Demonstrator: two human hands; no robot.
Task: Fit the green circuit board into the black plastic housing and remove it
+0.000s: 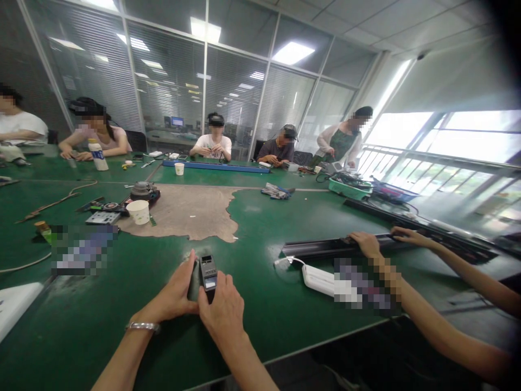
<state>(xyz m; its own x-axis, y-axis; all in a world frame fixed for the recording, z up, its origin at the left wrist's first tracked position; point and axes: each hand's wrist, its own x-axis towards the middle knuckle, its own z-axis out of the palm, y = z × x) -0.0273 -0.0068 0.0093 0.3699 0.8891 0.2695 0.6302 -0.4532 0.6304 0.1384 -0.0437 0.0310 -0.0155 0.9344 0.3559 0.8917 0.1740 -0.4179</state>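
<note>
Device (209,272), small and dark with a pale display, is held over green table (260,326), between the wearer's hands; contact with tabletop cannot be told. Right hand (224,309): narrow, thumb and fingers about the device's near end. Left hand (173,296): wide, thumb and fingers spread, at 8 o'clock from the device. Also from device: brown sheet (195,212) at 11 o'clock, paper cup (138,212) near 10, white case (319,279) at 3, black bar (315,248) between 2 and 3, another person's hands (366,244) at its far end.
</note>
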